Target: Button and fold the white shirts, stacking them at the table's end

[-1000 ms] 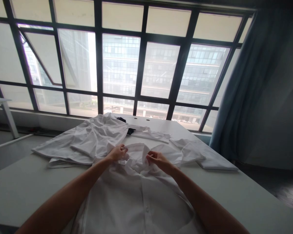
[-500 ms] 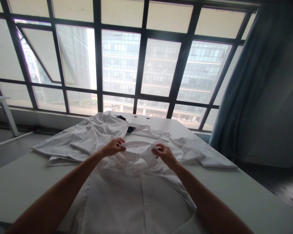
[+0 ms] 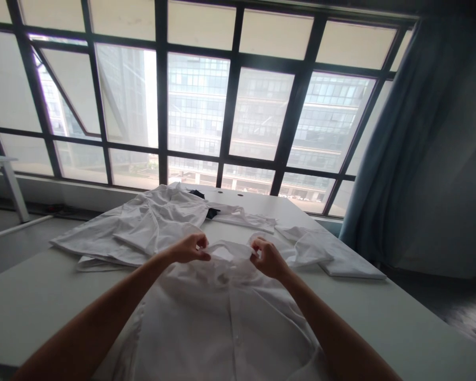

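Observation:
A white button-up shirt (image 3: 198, 323) lies front side up on the white table (image 3: 365, 312), its hem toward me and its collar (image 3: 232, 247) at the far end. My left hand (image 3: 190, 248) pinches the left end of the collar between thumb and fingers. At the collar's right end, my right hand (image 3: 267, 256) is closed on the fabric in the same way. Between the two hands the collar is lifted and bowed. A button shows low on the front placket (image 3: 238, 338). The sleeves are mostly hidden.
Rumpled white garments (image 3: 143, 225) are heaped at the back left, with dark pieces (image 3: 212, 213) beside them. Folded white clothing (image 3: 353, 262) lies at the right edge. Beyond the table stand a large window (image 3: 198, 106) and a blue-grey curtain (image 3: 381, 159).
Both hands have shifted slightly toward me, still holding the collar. The collar band has tilted and its points have folded down out of sight.

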Available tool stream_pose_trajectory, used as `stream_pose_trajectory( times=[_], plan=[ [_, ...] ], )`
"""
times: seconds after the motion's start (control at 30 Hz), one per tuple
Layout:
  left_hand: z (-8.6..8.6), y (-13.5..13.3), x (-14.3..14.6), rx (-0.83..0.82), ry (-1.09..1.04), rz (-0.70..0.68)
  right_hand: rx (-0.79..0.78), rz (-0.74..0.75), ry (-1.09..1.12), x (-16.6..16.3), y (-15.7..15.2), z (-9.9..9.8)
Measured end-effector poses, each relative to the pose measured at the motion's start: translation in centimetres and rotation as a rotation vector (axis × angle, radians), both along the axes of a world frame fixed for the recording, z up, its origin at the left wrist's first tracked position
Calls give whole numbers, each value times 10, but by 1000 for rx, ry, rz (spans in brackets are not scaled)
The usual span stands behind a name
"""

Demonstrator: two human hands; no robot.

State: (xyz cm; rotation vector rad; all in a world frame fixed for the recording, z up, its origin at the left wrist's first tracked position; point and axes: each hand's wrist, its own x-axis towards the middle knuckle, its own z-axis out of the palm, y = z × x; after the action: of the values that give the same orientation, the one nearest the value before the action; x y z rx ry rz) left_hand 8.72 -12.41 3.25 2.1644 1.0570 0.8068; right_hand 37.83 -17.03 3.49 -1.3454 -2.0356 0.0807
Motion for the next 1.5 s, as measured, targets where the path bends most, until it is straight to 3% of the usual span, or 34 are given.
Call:
stream_pose_trajectory(
  times=[0.07,0.17,0.37,0.47,0.63,0.73,0.8,0.9,1.0,1.07,1.17,1.3,1.4,1.5],
  plan=[
    [2,0,-8,-131,44,-81,-102,130,137,6,4,-3],
    [1,4,-18,-217,58,-137,-168,143,258,11,9,-7],
    [1,7,-17,-60,45,-104,-98,42,223,12,10,-5],
    [7,1,-8,95,127,35,-61,-53,145,7,5,-1],
    [19,-12,9,396,167,492,76,-323,-159,-11,-12,14],
    [21,-16,12,463,197,577,99,-397,-229,-18,-19,21],
    [19,-17,12,404,217,558,38,-414,-211,-19,-19,21],
    [16,-14,12,13,161,445,-133,-367,-22,-14,-13,14],
    [17,-14,14,-384,-81,275,-430,-139,399,-9,-5,8],
    [20,-15,15,-463,-322,185,-558,17,593,-7,-3,8],
    [27,-20,15,-481,-619,108,-577,227,824,-7,-3,10],
    [30,-24,16,-440,-709,-14,-644,399,1018,-7,-6,11],
    [23,-18,18,-279,-677,-92,-641,442,1016,-5,-6,11],
    [6,-1,12,18,-506,-90,-498,458,960,3,2,9]
  ],
)
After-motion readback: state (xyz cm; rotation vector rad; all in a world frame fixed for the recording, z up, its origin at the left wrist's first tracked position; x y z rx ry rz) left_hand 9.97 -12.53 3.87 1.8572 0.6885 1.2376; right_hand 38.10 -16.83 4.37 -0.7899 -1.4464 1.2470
